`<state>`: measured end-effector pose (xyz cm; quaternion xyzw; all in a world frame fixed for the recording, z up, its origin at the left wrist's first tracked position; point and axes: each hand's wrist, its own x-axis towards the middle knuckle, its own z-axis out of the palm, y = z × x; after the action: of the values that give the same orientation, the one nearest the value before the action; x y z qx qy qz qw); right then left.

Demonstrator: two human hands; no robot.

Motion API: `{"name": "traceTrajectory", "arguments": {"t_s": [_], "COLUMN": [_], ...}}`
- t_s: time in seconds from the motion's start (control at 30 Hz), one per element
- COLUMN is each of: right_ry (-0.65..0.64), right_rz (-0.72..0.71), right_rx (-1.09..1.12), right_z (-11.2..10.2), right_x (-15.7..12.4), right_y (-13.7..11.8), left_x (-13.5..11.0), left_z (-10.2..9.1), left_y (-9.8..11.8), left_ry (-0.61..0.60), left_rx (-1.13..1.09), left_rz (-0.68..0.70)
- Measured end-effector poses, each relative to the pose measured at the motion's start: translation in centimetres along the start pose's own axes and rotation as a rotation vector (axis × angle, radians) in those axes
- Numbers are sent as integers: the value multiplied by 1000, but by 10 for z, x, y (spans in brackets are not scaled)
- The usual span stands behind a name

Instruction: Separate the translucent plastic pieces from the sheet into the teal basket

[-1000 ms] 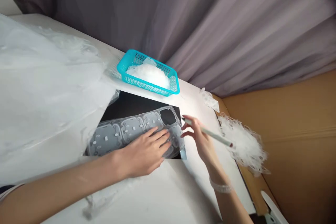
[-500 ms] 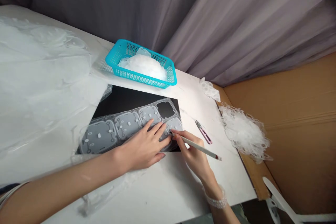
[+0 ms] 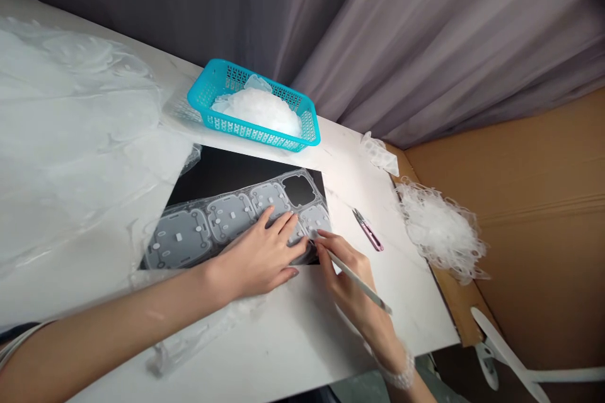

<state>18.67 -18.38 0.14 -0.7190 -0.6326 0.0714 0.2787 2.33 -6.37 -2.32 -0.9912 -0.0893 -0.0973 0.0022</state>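
Note:
A translucent plastic sheet [image 3: 231,217] with rounded-square panels lies across a black mat [image 3: 208,170]; one panel near its far right end is an open hole. My left hand [image 3: 265,258] rests flat on the sheet, fingers spread. In my right hand [image 3: 350,271] is a slim pale pen-like tool [image 3: 360,283], held like a pencil. Its tip meets the sheet's right end, close to my left fingertips; the tip itself is too small to make out. Pink thread snips [image 3: 367,230] lie on the table to the right of the sheet.
A blue basket [image 3: 255,132] holding a heap of white translucent pieces stands behind the mat. Large piled plastic sheets [image 3: 70,126] cover the left side. Tangled clear scraps [image 3: 439,230] lie at the right table edge by a cardboard wall [image 3: 534,201]. A crumpled strip [image 3: 379,154] lies behind them.
My right hand has shifted slightly downward, and the tool's rear end has swung down toward me. The left hand stays pressed on the sheet. The view has tilted slightly.

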Motion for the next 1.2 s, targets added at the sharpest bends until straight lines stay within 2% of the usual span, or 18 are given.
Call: {"name": "traceTrajectory", "arguments": {"t_s": [0.1, 0.3, 0.53, 0.7, 0.83, 0.9, 0.97, 1.03, 1.1, 1.2], "right_ry": [3, 28, 32, -41, -128, -154, -102, 15, 148, 316], "right_rz": [-3, -227, -175, -253, -284, -232, -67, 149, 300, 362], "right_rx": [-37, -77, -71, -188, -252, -174, 73, 347, 490, 505], "right_z": [1, 22, 24, 24, 16, 13, 9, 4, -7, -36], "right_x": [-9, -4, -4, 1, 7, 11, 16, 20, 21, 12], "right_y": [3, 19, 19, 20, 8, 3, 6, 19, 39, 72], "left_x": [0, -1, -1, -2, -5, -6, -6, -7, -7, -6], "left_z": [-1, 0, 0, 4, 11, 14, 16, 16, 15, 11], "left_y": [0, 1, 4, 5, 5, 5, 5, 5, 5, 5], "left_ry": [-11, 8, 3, -1, 21, 39, 60, 70, 54, 12], "left_rx": [14, -4, -5, -34, -64, -60, -52, -49, -54, -70], "left_rz": [16, 21, -20, -40, -69, -72, -68, -69, -73, -81]}}
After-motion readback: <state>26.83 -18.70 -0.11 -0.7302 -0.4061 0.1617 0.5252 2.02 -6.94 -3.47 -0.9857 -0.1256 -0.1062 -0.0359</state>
